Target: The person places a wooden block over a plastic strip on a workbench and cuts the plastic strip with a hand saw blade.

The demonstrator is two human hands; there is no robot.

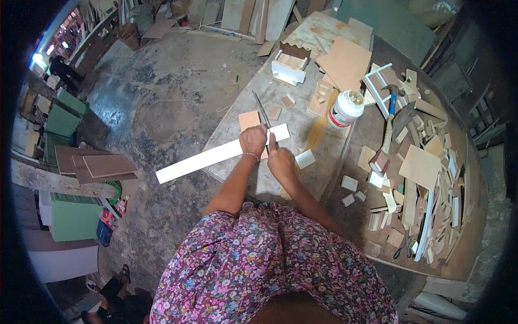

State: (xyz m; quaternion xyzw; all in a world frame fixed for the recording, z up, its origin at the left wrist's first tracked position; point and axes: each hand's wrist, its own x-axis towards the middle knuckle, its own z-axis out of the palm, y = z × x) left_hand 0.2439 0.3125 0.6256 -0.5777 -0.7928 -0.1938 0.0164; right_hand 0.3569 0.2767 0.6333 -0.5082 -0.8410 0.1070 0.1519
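Observation:
A long white strip of board [202, 161] lies slantwise over the table's left corner, its left end jutting out past the edge. My left hand [252, 140] is closed over the strip, pressing it down on a small tan square board [248, 119]. Just to the right, my right hand [281, 163] grips the near end of a thin dark saw blade [259, 106]. The blade crosses the strip close to its short right end and points away from me. My right fingers partly hide the blade's near end, so any handle cannot be seen. A small white piece [305, 159] lies beside my right hand.
A white tub [345, 110] stands right of the work, near a small white box-like piece [290, 66]. A hammer [390, 108] and scissors [402, 245] lie among wood offcuts [421, 167]. Brown panels [102, 164] and green cabinets [75, 216] stand left; a person [66, 73] is far left.

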